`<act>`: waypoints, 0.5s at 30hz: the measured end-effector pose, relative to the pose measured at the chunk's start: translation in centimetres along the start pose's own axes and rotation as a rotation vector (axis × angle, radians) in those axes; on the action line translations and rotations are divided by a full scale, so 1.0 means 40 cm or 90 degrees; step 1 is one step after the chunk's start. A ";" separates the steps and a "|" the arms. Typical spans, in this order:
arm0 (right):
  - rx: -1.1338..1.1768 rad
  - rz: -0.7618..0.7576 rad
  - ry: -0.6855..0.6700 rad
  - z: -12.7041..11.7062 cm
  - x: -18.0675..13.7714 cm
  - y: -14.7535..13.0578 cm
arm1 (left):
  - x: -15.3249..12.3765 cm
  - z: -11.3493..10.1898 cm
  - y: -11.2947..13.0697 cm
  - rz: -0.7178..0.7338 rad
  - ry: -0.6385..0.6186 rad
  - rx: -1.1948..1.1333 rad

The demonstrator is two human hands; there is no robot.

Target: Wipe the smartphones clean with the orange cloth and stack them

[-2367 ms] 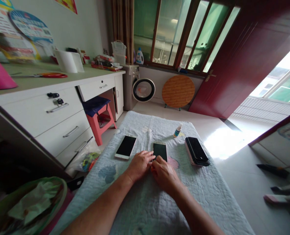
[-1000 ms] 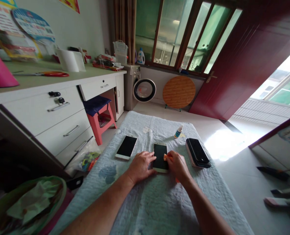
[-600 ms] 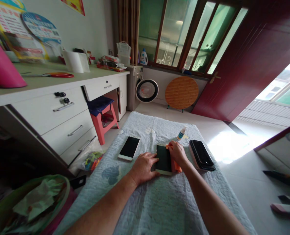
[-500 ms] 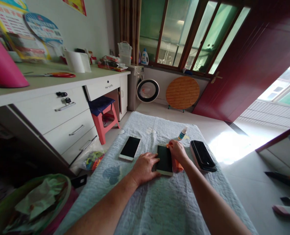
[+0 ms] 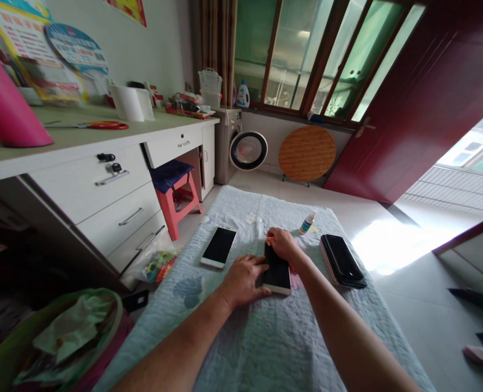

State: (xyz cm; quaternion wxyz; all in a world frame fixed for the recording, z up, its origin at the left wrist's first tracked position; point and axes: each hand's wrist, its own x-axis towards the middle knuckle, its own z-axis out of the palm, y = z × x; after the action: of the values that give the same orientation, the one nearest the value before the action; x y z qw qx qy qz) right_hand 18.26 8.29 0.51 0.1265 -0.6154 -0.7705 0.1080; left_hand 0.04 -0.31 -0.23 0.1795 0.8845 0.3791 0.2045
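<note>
A smartphone [image 5: 277, 277] with a dark screen lies face up on the quilted cloth. My left hand [image 5: 245, 279] holds it by its left side, fingertips on the screen's edge and thumb near the lower corner. Pinched in my right hand [image 5: 282, 243] is an orange cloth [image 5: 268, 240], pressed on the top end of the screen; most of this cloth is hidden under the hand. To the left rests a white smartphone [image 5: 219, 247]. A small spray bottle [image 5: 307, 223] stands beyond my right hand, and a stack of dark phones [image 5: 342, 260] sits to the right.
The light blue quilted cloth [image 5: 261, 343] covers the surface under the phones. A bin [image 5: 114, 326] stands at lower left, below the white desk [image 5: 94, 190]. A red stool [image 5: 176, 201], an open washing machine [image 5: 227, 144] and a round wooden tabletop [image 5: 306, 153] are farther back.
My right hand has moved left, from the phone's upper right edge onto the top of its screen, taking the orange cloth along. My left hand keeps its place on the phone.
</note>
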 end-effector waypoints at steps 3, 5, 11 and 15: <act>-0.002 -0.030 -0.003 0.009 0.006 -0.009 | -0.002 0.004 -0.001 -0.009 0.000 0.003; -0.005 -0.051 -0.009 0.013 0.008 -0.013 | -0.004 0.007 -0.002 -0.026 0.003 0.012; -0.018 -0.108 -0.039 0.015 -0.006 -0.027 | -0.005 -0.001 0.012 -0.074 -0.002 0.040; -0.045 -0.174 -0.056 0.000 -0.039 -0.044 | -0.005 -0.015 0.025 -0.088 -0.002 0.058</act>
State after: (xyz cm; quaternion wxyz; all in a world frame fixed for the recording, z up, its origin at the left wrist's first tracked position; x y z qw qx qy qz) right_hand 16.98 6.38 0.97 0.0844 -0.5038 -0.8550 0.0896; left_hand 0.21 -1.02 0.70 0.1532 0.8638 0.4478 0.1729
